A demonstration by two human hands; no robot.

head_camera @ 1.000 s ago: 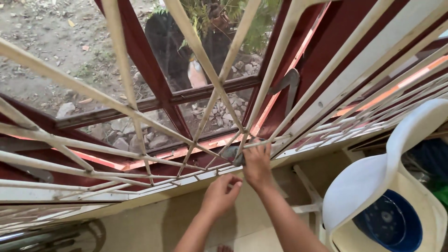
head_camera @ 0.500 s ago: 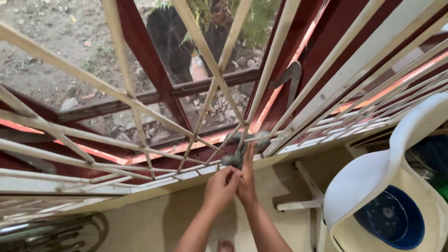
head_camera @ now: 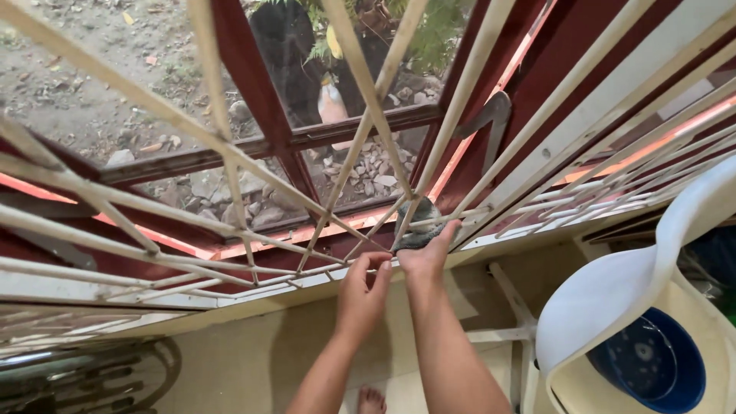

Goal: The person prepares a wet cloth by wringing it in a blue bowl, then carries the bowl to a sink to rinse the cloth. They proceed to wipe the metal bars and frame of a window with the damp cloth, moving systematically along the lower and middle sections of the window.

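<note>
From the head view, you had your right hand [head_camera: 426, 257] closed around a grey rag [head_camera: 418, 223], pressing it on the cream window grille [head_camera: 368, 100] near its bottom rail. Your left hand [head_camera: 363, 289] pinched a bar just beside it, fingers curled, probably to steady yourself.

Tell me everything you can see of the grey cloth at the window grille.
The grey cloth is a small, crumpled rag of soft, dull fabric, bunched with no clear shape. It sits low on the cream metal window grille, pressed against the bars where several of them meet. The right hand presses it from below with fingers spread. The left hand is just beside it on a lower bar, apparently not touching the cloth.
</note>
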